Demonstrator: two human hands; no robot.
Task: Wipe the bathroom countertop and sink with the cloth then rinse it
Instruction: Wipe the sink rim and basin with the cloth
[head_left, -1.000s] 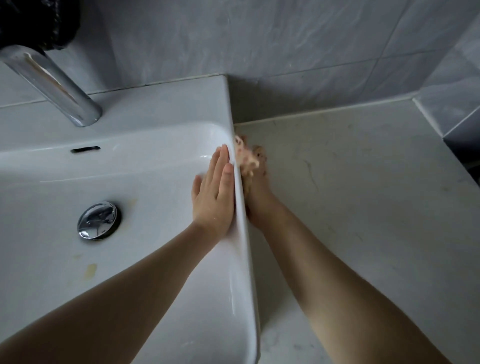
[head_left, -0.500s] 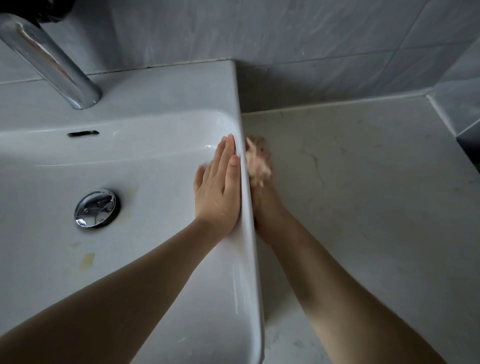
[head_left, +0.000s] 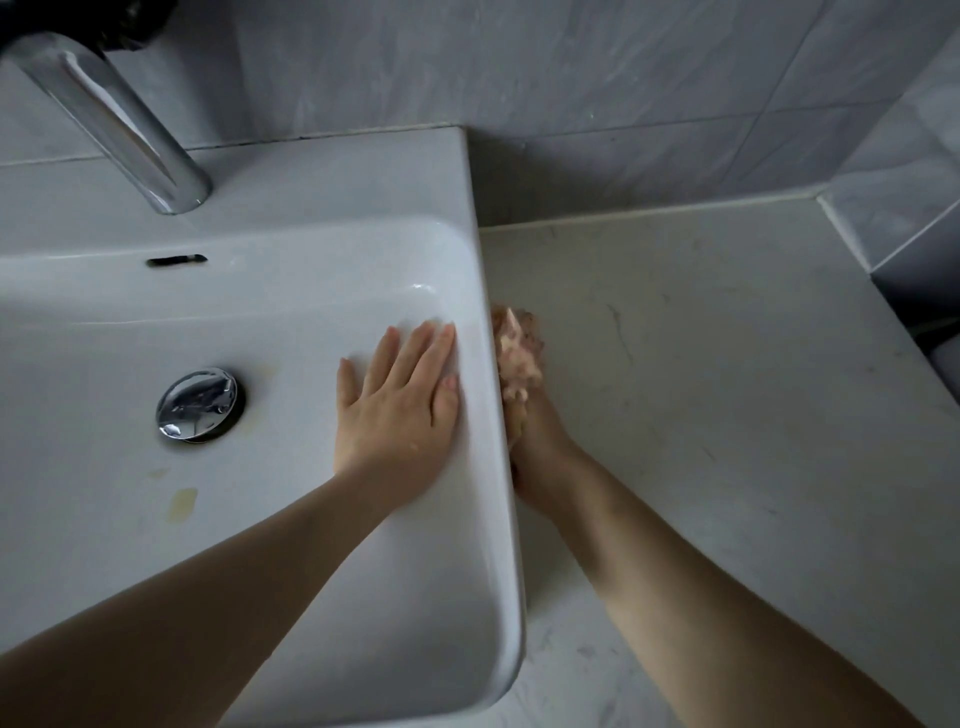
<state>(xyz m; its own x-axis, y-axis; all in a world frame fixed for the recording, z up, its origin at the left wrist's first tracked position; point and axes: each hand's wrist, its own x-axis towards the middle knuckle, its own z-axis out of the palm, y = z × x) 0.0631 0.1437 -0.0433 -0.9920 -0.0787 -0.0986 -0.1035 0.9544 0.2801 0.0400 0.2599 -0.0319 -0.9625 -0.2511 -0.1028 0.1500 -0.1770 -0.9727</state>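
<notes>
One bunched pinkish cloth (head_left: 514, 358) sits just right of centre in the frame, on the desk (head_left: 727, 389) and hard against the outer right side of the sink (head_left: 311, 291). Your right hand (head_left: 535, 457) grips it, its fingers partly hidden behind the rim. Your left hand (head_left: 395, 415) lies released, fingers straight and flat on the sink's inner right wall, just across the rim from the cloth. Left of it are the chrome drain plug (head_left: 200, 405) and a yellowish stain (head_left: 182, 504). The faucet (head_left: 119, 124) stands at the upper left, before the grey tiled wall (head_left: 571, 67).
</notes>
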